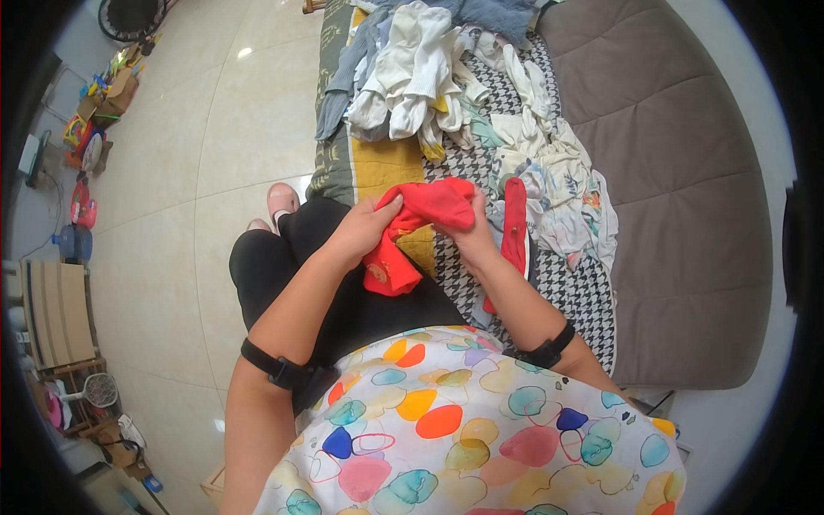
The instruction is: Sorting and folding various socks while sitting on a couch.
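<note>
A bright red sock (425,207) with a small yellowish motif is stretched between my two hands above my lap. My left hand (367,225) pinches it near its bend, thumb on top, and its cuff end hangs down over my thigh. At the other end my right hand (472,225) grips the foot part, its fingers partly hidden by the fabric. Just right of my right hand, another red sock (514,219) lies flat on the houndstooth cover (579,290); my forearm hides part of the red fabric there.
White and grey socks (412,64) lie heaped ahead on the sofa. Light printed clothes (560,174) spread to the right, against the brown backrest (676,180). Tiled floor (161,180) lies to the left, with toys (90,135) and a blue water jug (74,243) along the wall.
</note>
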### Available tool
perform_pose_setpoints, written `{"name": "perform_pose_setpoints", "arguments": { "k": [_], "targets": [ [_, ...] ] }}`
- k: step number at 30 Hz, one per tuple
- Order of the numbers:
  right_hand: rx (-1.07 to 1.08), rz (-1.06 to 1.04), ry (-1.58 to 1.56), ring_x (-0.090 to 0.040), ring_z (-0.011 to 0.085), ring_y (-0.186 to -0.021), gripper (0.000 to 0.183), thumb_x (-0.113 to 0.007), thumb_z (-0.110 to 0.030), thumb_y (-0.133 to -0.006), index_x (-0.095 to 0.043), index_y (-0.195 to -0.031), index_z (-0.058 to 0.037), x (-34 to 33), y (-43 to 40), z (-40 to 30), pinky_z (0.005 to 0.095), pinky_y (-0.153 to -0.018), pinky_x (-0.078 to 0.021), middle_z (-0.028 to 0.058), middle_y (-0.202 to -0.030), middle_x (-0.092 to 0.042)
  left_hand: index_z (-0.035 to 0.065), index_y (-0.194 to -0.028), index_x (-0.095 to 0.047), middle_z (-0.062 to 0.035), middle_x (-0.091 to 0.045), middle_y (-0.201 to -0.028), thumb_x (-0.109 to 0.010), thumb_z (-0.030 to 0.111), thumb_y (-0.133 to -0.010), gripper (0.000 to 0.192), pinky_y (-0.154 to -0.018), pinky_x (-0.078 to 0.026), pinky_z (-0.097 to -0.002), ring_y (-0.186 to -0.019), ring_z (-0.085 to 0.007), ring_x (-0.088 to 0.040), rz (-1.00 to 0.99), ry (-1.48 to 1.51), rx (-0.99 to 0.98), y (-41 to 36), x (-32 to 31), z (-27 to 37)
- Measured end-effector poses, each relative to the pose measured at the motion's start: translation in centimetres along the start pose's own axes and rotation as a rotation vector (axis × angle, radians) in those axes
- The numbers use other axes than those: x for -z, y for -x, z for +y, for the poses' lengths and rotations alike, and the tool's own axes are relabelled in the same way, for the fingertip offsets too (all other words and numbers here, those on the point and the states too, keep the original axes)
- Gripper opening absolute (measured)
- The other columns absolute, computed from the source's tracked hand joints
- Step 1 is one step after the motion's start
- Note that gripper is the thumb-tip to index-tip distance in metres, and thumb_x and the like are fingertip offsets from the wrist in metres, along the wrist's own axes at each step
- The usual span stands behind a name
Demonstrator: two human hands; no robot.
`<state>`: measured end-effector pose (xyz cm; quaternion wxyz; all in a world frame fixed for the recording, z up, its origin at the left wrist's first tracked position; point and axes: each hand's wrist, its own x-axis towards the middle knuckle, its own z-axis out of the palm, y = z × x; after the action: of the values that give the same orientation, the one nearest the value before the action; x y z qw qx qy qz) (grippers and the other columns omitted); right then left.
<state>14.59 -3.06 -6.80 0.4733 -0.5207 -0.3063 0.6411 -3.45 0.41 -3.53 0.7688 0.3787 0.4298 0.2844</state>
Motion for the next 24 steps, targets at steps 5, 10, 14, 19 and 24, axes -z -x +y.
{"name": "perform_pose_setpoints", "arguments": {
  "k": [5,10,14,19,24],
  "targets": [
    [0.847,0.226,0.775,-0.047,0.0224,-0.107,0.063,-0.070,-0.013,-0.072,-0.035,-0.124,-0.0043,1.0,-0.6,-2.0,0.0333,-0.087,-0.0413,0.0138,-0.120,-0.042,0.0054,-0.090,-0.056,0.0022,-0.054,-0.067,-0.044,0.039,-0.090,0.036,-0.052,-0.039,-0.0203,-0.056,-0.0060,-0.049,0.060,-0.082,0.092,0.7,0.0,0.2],
    [0.694,-0.220,0.451,-0.056,0.0215,-0.095,0.024,-0.060,-0.013,-0.080,-0.057,-0.097,0.0041,2.0,-0.9,-2.5,0.0332,-0.085,-0.0435,0.0132,-0.100,-0.058,0.0026,-0.090,-0.057,-0.0006,-0.059,-0.074,-0.044,0.041,-0.090,0.041,-0.056,-0.043,-0.0218,-0.060,-0.0058,-0.052,-0.025,-0.132,0.115,0.5,0.5,-0.3],
    [0.125,0.027,-0.096,-0.062,0.0152,-0.074,0.023,-0.044,-0.022,-0.090,-0.057,-0.096,-0.0036,0.7,0.0,-3.9,0.0300,-0.071,-0.0508,0.0076,-0.088,-0.062,0.0019,-0.089,-0.058,-0.0015,-0.060,-0.076,-0.045,0.041,-0.089,0.041,-0.059,-0.044,-0.0222,-0.062,-0.0057,-0.054,-0.116,-0.130,0.185,1.2,1.1,-0.3],
    [-0.009,0.087,-0.231,-0.061,0.0158,-0.075,0.029,-0.043,-0.029,-0.090,-0.057,-0.094,-0.0036,0.5,0.0,-4.2,0.0308,-0.070,-0.0508,0.0059,-0.084,-0.062,0.0007,-0.091,-0.060,-0.0005,-0.061,-0.078,-0.055,0.030,-0.086,0.030,-0.062,-0.045,-0.0203,-0.066,-0.0052,-0.055,-0.202,-0.151,0.230,1.8,2.1,-0.6],
    [0.048,0.036,-0.234,-0.060,0.0139,-0.076,0.027,-0.044,-0.028,-0.090,-0.057,-0.095,-0.0047,0.9,-0.1,-4.3,0.0292,-0.068,-0.0498,0.0048,-0.087,-0.061,0.0004,-0.097,-0.059,-0.0008,-0.061,-0.079,-0.059,0.023,-0.083,0.026,-0.062,-0.045,-0.0199,-0.066,-0.0051,-0.055,-0.220,-0.150,0.215,2.0,2.6,-0.6]
  ]
}}
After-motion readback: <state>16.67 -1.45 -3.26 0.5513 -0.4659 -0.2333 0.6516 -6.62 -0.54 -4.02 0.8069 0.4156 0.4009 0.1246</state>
